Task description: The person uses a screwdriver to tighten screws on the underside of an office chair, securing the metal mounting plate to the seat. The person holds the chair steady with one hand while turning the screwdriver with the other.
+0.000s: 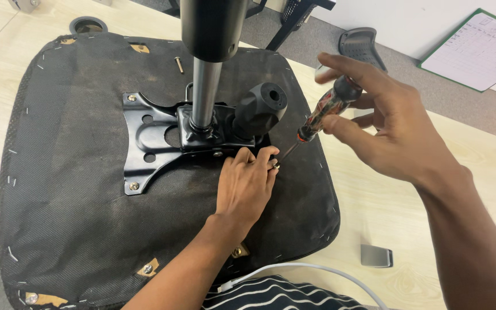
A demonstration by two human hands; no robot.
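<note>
Right hand (394, 132) grips the screwdriver (324, 115); left hand (247, 182) pinches a screw (274, 166) at the plate (144, 138); seating the tip seems next.

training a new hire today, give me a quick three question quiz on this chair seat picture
1. True or false: the right hand holds a screwdriver.
2. Where does the left hand rest? A) on the black metal plate B) on the seat underside beside the plate C) on the clipboard
3. Fill in: a loose screw lies on the seat, to the ____ of the gas cylinder.

Key: 1 true; 2 B; 3 left
</note>
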